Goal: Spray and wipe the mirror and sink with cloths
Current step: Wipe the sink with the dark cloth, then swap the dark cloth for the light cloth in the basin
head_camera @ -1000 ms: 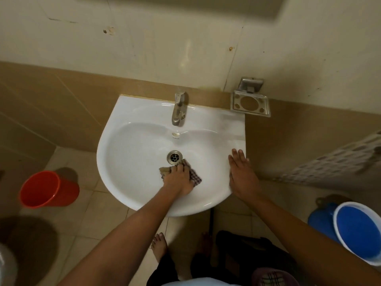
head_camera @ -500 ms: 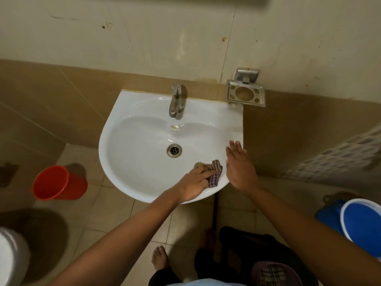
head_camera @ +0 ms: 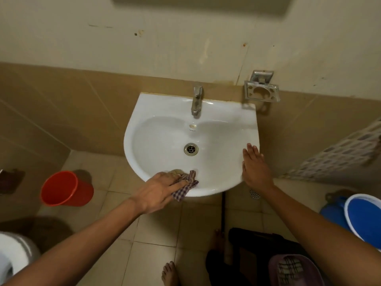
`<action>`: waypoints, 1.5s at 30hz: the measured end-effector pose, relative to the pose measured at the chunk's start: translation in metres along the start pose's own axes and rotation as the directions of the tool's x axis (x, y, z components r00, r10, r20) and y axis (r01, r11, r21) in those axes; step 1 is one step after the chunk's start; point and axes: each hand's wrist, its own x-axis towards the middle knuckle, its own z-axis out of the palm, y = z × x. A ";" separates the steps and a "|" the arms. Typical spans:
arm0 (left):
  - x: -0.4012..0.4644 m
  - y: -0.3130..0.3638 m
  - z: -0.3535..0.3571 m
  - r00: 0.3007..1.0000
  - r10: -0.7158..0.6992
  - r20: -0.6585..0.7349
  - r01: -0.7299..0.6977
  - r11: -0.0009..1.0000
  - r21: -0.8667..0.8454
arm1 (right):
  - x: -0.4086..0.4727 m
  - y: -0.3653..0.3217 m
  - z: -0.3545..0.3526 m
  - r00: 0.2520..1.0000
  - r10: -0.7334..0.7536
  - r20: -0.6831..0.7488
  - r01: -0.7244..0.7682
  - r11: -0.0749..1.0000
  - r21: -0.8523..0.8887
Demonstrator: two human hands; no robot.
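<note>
A white wall-mounted sink [head_camera: 165,129] fills the middle of the view, with a metal tap [head_camera: 196,103] at its back and a drain [head_camera: 191,149] in the bowl. My left hand [head_camera: 158,189] presses a checked cloth [head_camera: 185,187] onto the sink's front rim. My right hand [head_camera: 254,169] lies flat, fingers together, on the sink's right rim and holds nothing. The lower edge of the mirror [head_camera: 198,2] shows at the top of the view.
A metal holder [head_camera: 261,90] hangs on the wall right of the tap. On the tiled floor stand a red bucket [head_camera: 64,188] at left and a blue bucket [head_camera: 365,214] at right. A white toilet edge [head_camera: 14,254] is at bottom left. My bare feet are below.
My left hand has slid the cloth from beside the drain toward me, then leftward along the front rim. My right hand has stayed on the right rim.
</note>
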 end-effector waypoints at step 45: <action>0.032 0.022 -0.113 0.642 -0.687 0.339 0.274 -0.207 -0.939 | -0.026 -0.176 -0.071 0.936 -0.002 0.352 -0.346 0.179 0.921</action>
